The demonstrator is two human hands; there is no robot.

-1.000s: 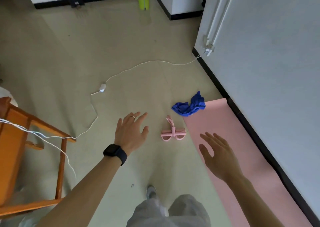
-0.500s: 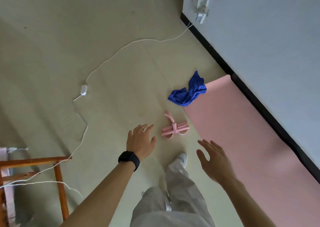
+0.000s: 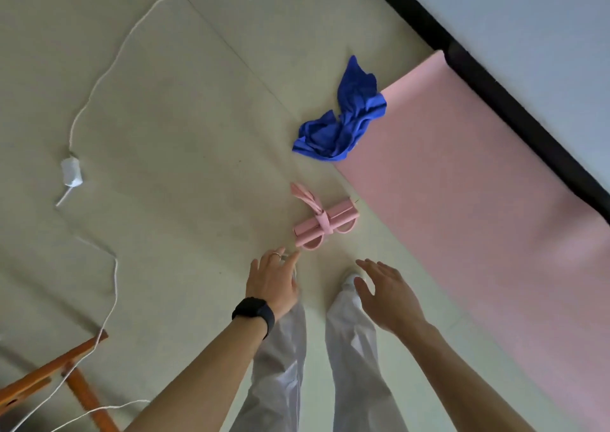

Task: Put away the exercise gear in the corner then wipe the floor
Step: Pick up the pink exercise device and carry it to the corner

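Pink puller — left hand near.

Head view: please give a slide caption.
Open left hand and right hand reach toward a pink exercise band on the floor, near a pink mat and blue cloth.

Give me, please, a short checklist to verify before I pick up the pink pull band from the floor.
1. Hands free: ok; left hand and right hand are open, holding nothing.
2. Reach to the pink pull band: ok; just ahead of the left hand.
3. Band unobstructed: ok; on bare floor beside the pink mat, clear of the blue cloth.
4. Legs clear of the white cable: ok; it lies further left.
5. Storage corner visible: cannot tell.
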